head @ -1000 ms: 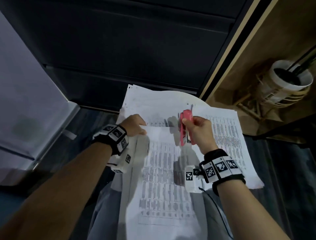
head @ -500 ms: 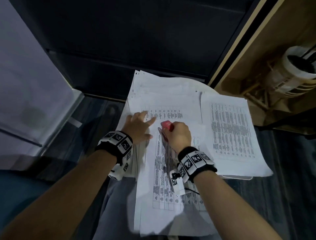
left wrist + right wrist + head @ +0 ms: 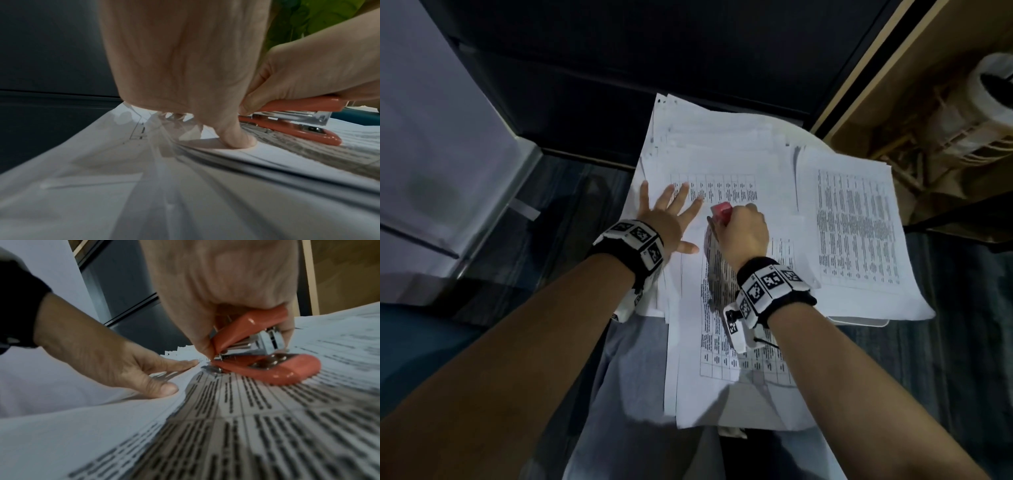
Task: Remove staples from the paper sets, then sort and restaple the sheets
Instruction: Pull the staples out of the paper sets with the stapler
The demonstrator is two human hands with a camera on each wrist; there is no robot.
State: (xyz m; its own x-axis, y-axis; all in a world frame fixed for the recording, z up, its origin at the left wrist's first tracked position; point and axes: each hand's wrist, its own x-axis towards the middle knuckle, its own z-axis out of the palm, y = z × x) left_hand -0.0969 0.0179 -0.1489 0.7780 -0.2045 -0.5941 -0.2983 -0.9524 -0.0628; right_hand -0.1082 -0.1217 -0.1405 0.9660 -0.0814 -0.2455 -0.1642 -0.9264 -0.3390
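A red stapler lies on the top corner of a printed paper set on my lap. My right hand grips the stapler from above, fingers curled round its top arm. The stapler's base rests flat on the sheet and its mouth is slightly apart. My left hand lies flat with fingers spread on the papers just left of the stapler, thumb pressing the sheet edge. More printed sheets are fanned out beneath.
A second printed stack lies to the right on a white tray-like board. A dark cabinet stands ahead, a pale panel at left, and a white basket on a wooden surface at right.
My right hand brought the stapler down from the air onto the paper set's top corner. My left hand let go of the lifted sheet and spread flat on the papers.
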